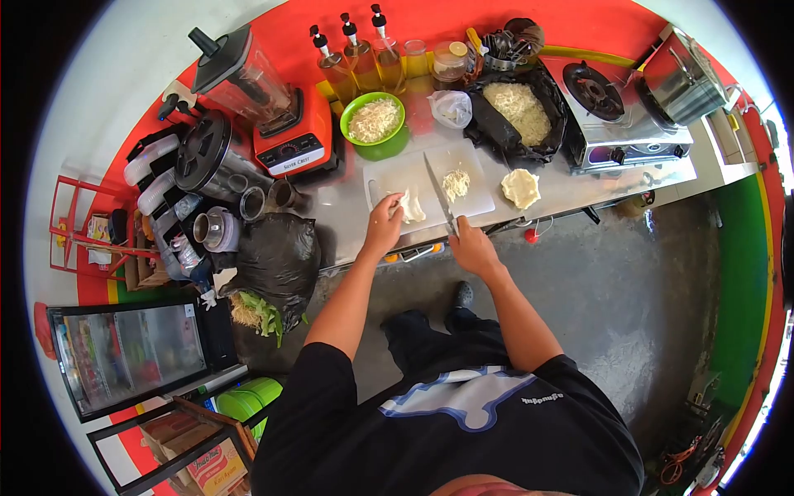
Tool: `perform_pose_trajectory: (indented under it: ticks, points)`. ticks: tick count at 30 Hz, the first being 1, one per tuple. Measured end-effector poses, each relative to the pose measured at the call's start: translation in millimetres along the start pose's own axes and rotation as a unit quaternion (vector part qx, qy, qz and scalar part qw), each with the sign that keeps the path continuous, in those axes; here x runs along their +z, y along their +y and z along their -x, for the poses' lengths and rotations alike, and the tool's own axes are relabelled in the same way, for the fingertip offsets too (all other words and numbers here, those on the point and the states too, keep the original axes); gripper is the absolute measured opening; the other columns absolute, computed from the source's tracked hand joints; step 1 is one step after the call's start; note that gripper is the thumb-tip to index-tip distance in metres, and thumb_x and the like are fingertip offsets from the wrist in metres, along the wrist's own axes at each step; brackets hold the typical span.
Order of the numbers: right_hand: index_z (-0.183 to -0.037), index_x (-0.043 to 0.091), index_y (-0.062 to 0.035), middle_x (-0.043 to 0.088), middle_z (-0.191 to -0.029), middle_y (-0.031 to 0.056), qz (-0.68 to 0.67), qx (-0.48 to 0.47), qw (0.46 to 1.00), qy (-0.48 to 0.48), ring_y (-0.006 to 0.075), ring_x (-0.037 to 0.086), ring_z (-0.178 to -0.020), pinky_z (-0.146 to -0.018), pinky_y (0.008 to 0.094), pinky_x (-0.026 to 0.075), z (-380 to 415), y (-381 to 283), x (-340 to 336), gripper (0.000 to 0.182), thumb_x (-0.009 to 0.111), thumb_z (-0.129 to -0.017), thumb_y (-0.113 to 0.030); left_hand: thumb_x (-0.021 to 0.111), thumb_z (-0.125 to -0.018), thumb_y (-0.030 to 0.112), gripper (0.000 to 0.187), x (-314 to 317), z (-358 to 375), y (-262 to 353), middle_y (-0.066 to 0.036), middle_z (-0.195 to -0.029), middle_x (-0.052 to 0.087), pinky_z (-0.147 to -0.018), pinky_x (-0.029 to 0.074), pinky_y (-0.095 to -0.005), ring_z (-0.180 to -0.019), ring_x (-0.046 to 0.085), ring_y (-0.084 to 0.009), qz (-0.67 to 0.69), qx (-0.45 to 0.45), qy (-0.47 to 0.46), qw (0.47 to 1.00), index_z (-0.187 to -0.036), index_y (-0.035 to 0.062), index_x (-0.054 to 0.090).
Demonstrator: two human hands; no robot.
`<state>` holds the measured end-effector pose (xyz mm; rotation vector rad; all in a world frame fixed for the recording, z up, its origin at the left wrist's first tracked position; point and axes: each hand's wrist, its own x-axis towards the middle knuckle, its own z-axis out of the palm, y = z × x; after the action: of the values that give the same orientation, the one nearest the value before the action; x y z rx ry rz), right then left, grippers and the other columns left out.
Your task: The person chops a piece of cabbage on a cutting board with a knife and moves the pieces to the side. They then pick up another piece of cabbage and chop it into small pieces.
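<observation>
A white cutting board lies on the steel counter in front of me. My right hand is wrapped round the handle of a kitchen knife, its blade pointing away across the board. To the left of the blade, my left hand holds a piece of whitish food against the board, with its fingertips on the piece's left side. On the blade's right sits a small heap of pale shreds. A roundish pale chunk, apparently of similar food, rests on the counter right of the board.
Behind the board stand a green bowl of shreds and a black plastic bag holding more shreds. A red blender is at the left, a gas stove at the right. Pump bottles line the wall. Another black bag sits at left.
</observation>
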<state>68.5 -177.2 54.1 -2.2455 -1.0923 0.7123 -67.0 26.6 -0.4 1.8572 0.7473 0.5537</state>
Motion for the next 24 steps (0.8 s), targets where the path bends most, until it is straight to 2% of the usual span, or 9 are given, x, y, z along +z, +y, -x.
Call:
perform_pose_trajectory:
  ticks: [2,4,5,9,11,18,24]
  points:
    - [-0.116,0.046,0.0027,0.067,-0.090,0.0339,0.013,-0.004,1.000,-0.006,0.0535,0.065,-0.087,-0.081,0.0615,0.050,-0.6,-7.0,2.7,0.036,0.056,-0.094,-0.024,0.061,-0.093,0.007,0.034,11.6,-0.2,6.6,-0.016,-0.115,0.067,-0.092,0.051,-0.0372,-0.109,0.063,-0.0273,-0.014,0.008,-0.001,1.000,-0.127,0.0030,0.063]
    - [-0.115,0.046,0.0021,0.067,-0.090,0.0333,0.023,-0.007,1.000,-0.011,0.0531,0.065,-0.086,-0.080,0.0614,0.051,-2.1,-13.1,5.0,0.035,0.056,-0.095,-0.024,0.062,-0.091,0.009,0.032,21.2,-0.7,4.0,-0.013,-0.116,0.068,-0.097,0.044,-0.0447,-0.111,0.061,-0.0303,-0.169,0.049,0.049,0.983,-0.123,0.0055,0.064]
    - [-0.115,0.046,0.0017,0.068,-0.090,0.0326,0.034,-0.007,0.999,-0.015,0.0524,0.066,-0.086,-0.079,0.0609,0.051,-1.9,-15.8,6.9,0.034,0.056,-0.095,-0.024,0.063,-0.089,0.011,0.034,25.6,-0.2,2.0,-0.008,-0.109,0.068,-0.098,0.040,-0.0471,-0.108,0.059,-0.0301,-0.199,0.062,0.080,0.975,-0.123,0.0093,0.063]
    - [-0.112,0.047,0.0011,0.069,-0.090,0.0306,0.066,0.002,0.997,-0.030,0.0502,0.068,-0.085,-0.078,0.0587,0.054,-3.4,-22.0,19.4,0.032,0.058,-0.094,-0.023,0.064,-0.089,0.013,0.035,23.7,4.2,9.2,-0.007,-0.110,0.066,-0.098,0.039,-0.0473,-0.110,0.056,-0.0301,-0.194,0.059,0.088,0.975,-0.124,0.0130,0.063]
    - [-0.112,0.047,0.0013,0.069,-0.091,0.0301,0.087,0.012,0.995,-0.036,0.0486,0.069,-0.085,-0.077,0.0572,0.055,-4.2,-27.2,22.3,0.032,0.058,-0.094,-0.023,0.064,-0.089,0.016,0.037,21.6,4.8,2.7,-0.006,-0.111,0.062,-0.097,0.040,-0.0461,-0.112,0.053,-0.0296,-0.241,0.127,0.075,0.959,-0.126,0.0170,0.063]
    - [-0.112,0.048,0.0036,0.072,-0.092,0.0240,0.216,0.030,0.974,-0.064,0.0412,0.073,-0.085,-0.074,0.0472,0.060,-7.6,-46.3,22.5,0.030,0.058,-0.091,-0.016,0.061,-0.091,0.023,0.039,24.8,9.9,11.8,-0.005,-0.108,0.056,-0.095,0.040,-0.0428,-0.108,0.049,-0.0281,-0.300,0.092,0.082,0.946,-0.130,0.0207,0.062]
    - [-0.114,0.047,0.0035,0.073,-0.088,0.0221,0.278,0.013,0.955,-0.104,0.0383,0.074,-0.084,-0.071,0.0441,0.061,-13.2,-51.4,22.7,0.029,0.057,-0.091,-0.013,0.057,-0.092,0.023,0.036,25.4,9.5,15.2,-0.005,-0.105,0.053,-0.094,0.040,-0.0415,-0.105,0.048,-0.0263,-0.343,0.080,0.054,0.934,-0.127,0.0195,0.064]
